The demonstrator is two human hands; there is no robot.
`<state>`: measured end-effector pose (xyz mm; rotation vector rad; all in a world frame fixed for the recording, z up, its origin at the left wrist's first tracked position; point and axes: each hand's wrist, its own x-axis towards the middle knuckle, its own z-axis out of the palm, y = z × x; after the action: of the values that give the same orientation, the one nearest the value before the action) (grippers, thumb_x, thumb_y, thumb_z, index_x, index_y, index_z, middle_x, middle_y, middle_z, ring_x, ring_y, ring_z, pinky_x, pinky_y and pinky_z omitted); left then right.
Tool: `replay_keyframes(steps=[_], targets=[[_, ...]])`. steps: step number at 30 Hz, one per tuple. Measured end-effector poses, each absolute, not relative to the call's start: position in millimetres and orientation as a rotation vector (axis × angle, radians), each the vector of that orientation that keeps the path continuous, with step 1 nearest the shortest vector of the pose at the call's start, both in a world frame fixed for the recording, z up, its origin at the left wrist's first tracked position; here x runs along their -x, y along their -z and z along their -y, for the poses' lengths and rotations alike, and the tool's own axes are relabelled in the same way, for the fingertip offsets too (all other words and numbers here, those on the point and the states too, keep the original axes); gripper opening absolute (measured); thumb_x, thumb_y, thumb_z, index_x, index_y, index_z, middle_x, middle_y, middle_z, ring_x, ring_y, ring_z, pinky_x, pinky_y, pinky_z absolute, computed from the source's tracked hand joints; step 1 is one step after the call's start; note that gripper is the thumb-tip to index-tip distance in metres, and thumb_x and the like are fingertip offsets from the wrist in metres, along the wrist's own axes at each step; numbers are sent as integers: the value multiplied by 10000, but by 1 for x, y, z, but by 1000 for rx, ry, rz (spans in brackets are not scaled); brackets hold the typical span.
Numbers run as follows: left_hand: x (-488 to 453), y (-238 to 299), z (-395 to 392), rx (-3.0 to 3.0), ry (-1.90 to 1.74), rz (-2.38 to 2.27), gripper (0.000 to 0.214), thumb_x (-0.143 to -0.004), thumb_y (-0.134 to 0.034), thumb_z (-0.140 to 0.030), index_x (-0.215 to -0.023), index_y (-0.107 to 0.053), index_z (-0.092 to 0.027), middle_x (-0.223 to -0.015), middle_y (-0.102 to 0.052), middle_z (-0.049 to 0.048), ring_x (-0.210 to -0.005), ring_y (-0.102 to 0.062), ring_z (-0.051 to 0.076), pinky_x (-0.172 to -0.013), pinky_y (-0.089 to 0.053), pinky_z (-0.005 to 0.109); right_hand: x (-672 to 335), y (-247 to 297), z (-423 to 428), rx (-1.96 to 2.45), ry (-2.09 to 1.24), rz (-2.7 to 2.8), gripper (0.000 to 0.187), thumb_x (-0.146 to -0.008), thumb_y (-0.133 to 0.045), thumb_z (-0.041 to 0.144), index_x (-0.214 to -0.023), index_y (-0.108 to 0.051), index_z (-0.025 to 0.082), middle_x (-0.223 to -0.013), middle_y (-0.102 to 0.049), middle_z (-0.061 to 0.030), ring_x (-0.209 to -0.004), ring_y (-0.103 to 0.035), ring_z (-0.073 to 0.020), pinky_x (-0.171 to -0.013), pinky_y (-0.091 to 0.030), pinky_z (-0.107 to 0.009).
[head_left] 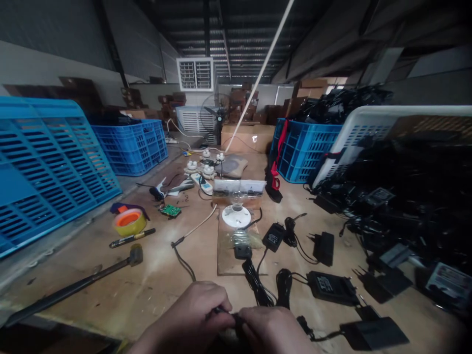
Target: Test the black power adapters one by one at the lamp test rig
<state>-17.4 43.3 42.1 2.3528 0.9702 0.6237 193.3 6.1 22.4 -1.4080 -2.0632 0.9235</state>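
Note:
Low in the head view, my left hand (201, 312) and my right hand (271, 327) come close together, fingers curled in a pinch. A black cable (184, 263) runs down to my left hand, which grips it. Something small and dark sits between my fingertips; my right hand's hold on it is mostly hidden. Just beyond lie bundled black cords (256, 285) and a power adapter (242, 250) on a wooden board (224, 263). A clear bulb (237, 199) stands in a white lamp socket (236, 216) on that board.
More adapters (330, 287) lie to the right, before a dark heap of them by a white crate (339, 142). On the left are a hammer (84, 282), a marker (132, 238), a tape roll (130, 222), a green circuit board (170, 210) and a blue crate (55, 162).

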Motion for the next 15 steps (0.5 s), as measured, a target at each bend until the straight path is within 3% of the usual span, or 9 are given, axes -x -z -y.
replay_keyframes(steps=[3,7,9,12,14,15], targets=[[17,-28,-44,-2401,-555,-969,268,-986,-599,-428,-847,-667,-209,-780,-719,-10,-720,-644,156,-673,-413,227,-195,-29,-12,1363,-951,2232,112,-808,-685,326,-713,-734,292,-676,-726,-18,-622,-662,-215,-559,-460,-264],[20,-12,-48,-2335,-524,-1087,74,-910,-662,-269,-862,-706,-233,-770,-727,-39,-718,-667,145,-690,-426,217,-230,-56,-41,1365,-815,2173,245,-942,-524,392,-889,-725,263,-914,-748,-44,-836,-692,-221,-751,-524,-289],[22,-8,-49,-2310,-564,-1140,86,-894,-649,-222,-851,-723,-236,-768,-723,-31,-730,-670,145,-688,-423,219,-263,-61,-68,1657,-628,2026,403,-1007,-360,387,-801,-675,241,-801,-721,-48,-749,-680,-218,-693,-521,-304],[26,-2,-51,-2358,-625,-1152,189,-917,-594,-229,-761,-700,-218,-740,-707,-3,-724,-663,155,-652,-409,233,-311,-50,-114,1876,-509,1959,291,-882,-491,229,-621,-620,211,-637,-670,-80,-644,-670,-255,-635,-500,-337],[27,2,-52,-2375,-664,-1163,232,-926,-555,-231,-720,-657,-204,-703,-682,4,-690,-645,152,-634,-397,241,-330,-38,-139,1935,-442,1900,158,-801,-557,153,-711,-686,176,-733,-711,-130,-727,-701,-288,-697,-522,-373],[28,3,-52,-2373,-680,-1164,254,-932,-531,-230,-701,-632,-199,-679,-662,3,-670,-631,147,-625,-389,242,-334,-33,-148,1937,-415,1872,163,-783,-576,130,-850,-724,150,-853,-737,-158,-812,-714,-301,-756,-535,-396]])
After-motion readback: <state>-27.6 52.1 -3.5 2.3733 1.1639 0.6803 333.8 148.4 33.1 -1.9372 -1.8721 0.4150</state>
